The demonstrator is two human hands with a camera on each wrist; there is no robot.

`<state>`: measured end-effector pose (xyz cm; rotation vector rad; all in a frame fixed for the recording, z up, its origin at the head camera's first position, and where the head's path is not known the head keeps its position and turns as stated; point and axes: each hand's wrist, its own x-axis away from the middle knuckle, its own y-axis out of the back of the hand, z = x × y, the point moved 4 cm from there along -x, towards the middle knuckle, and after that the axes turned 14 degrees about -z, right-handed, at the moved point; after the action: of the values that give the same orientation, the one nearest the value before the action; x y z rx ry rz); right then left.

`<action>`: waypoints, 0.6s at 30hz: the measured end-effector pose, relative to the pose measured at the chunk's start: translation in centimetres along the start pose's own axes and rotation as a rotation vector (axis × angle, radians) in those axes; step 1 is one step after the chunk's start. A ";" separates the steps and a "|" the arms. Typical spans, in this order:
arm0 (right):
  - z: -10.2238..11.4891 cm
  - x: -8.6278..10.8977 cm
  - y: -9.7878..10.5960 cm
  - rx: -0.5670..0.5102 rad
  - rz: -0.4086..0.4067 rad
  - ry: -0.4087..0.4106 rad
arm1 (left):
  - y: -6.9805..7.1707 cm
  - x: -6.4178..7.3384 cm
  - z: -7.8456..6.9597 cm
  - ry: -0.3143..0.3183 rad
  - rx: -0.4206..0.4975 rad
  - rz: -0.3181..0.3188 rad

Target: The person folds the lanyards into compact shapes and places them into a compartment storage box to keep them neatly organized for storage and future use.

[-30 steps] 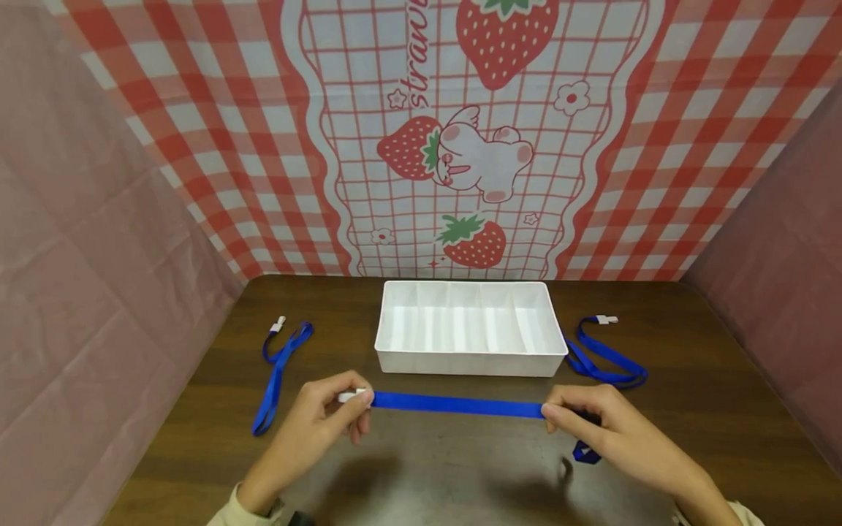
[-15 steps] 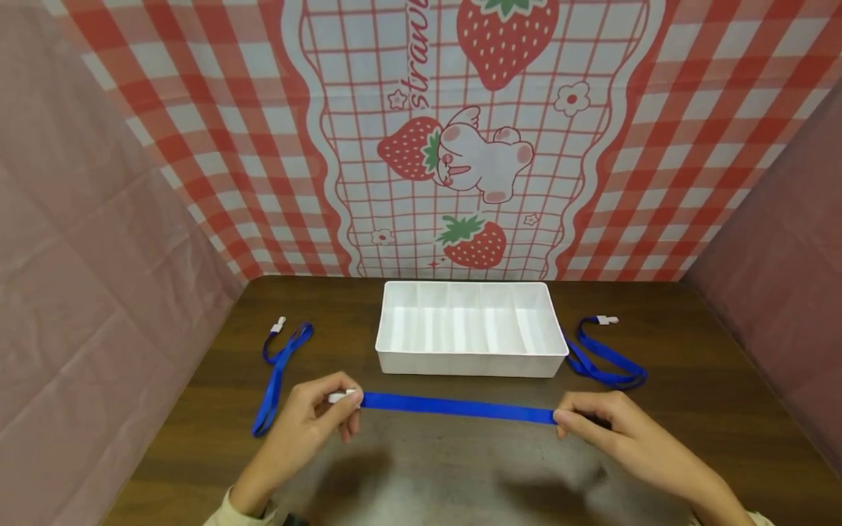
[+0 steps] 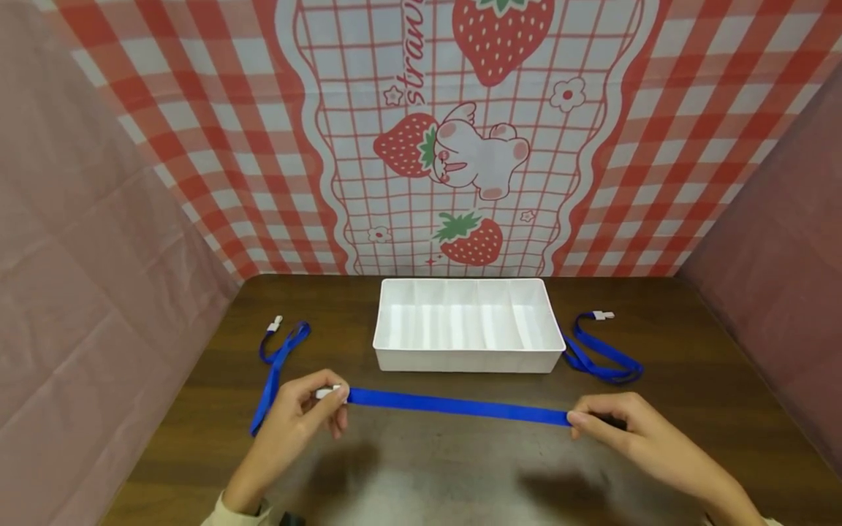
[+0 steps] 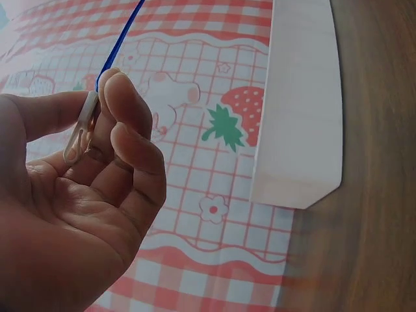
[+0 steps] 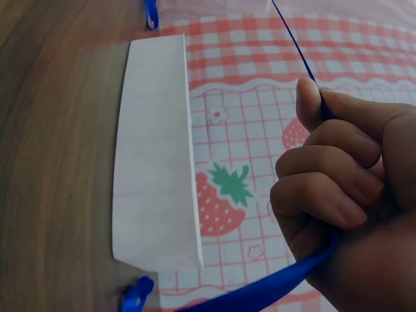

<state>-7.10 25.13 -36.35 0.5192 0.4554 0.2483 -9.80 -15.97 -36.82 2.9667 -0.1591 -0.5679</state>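
Observation:
A blue lanyard (image 3: 457,406) is stretched taut between both hands, in front of the white box. My left hand (image 3: 299,409) pinches its end between thumb and forefinger, where the white plastic clip (image 4: 80,130) sits. At the other end my right hand (image 3: 634,431) pinches the strap between thumb and index finger. The right wrist view shows the other fingers curled in, with more blue strap (image 5: 260,289) trailing out below the palm.
A white box (image 3: 470,359) with several compartments stands at the back middle of the wooden table (image 3: 447,475). One blue lanyard (image 3: 276,376) lies at the left, another (image 3: 608,356) right of the box. A strawberry-print cloth (image 3: 473,146) hangs behind.
My hands have moved apart, the left one leftward and the right one rightward. A longer stretch of blue strap now shows between them. The loop hanging below the right hand has gone from view.

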 end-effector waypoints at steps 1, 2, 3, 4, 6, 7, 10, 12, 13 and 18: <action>-0.2 0.1 0.1 -0.001 0.001 -0.009 | 0.1 -0.1 0.2 0.007 0.001 -0.003; -0.4 0.2 0.2 -0.004 0.001 -0.016 | 0.2 -0.1 0.4 0.013 0.002 -0.006; -0.6 0.3 0.3 -0.001 -0.001 -0.022 | 0.2 -0.2 0.5 0.021 0.001 -0.009; -0.7 0.3 0.4 -0.001 -0.005 -0.017 | 0.3 -0.2 0.7 0.030 -0.001 -0.012; -1.0 0.4 0.6 0.008 -0.013 -0.027 | 0.5 -0.3 1.0 0.041 0.001 -0.015; -1.2 0.4 0.7 0.012 -0.016 -0.029 | 0.5 -0.3 1.1 0.044 0.000 -0.016; -1.8 0.5 1.1 0.020 -0.013 -0.037 | 0.7 -0.5 1.6 0.051 -0.003 -0.020; -2.2 0.7 1.2 0.014 -0.003 -0.048 | 0.8 -0.6 1.9 0.055 -0.007 -0.027; -2.5 0.8 1.3 0.008 0.003 -0.051 | 0.9 -0.6 2.0 0.057 -0.009 -0.030; -3.7 1.4 1.8 -0.004 0.020 -0.046 | 1.1 -0.8 2.8 0.065 -0.014 -0.029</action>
<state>-7.82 28.71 -38.74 0.5250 0.4050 0.2562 -11.65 -17.27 -38.95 2.9735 -0.1065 -0.4729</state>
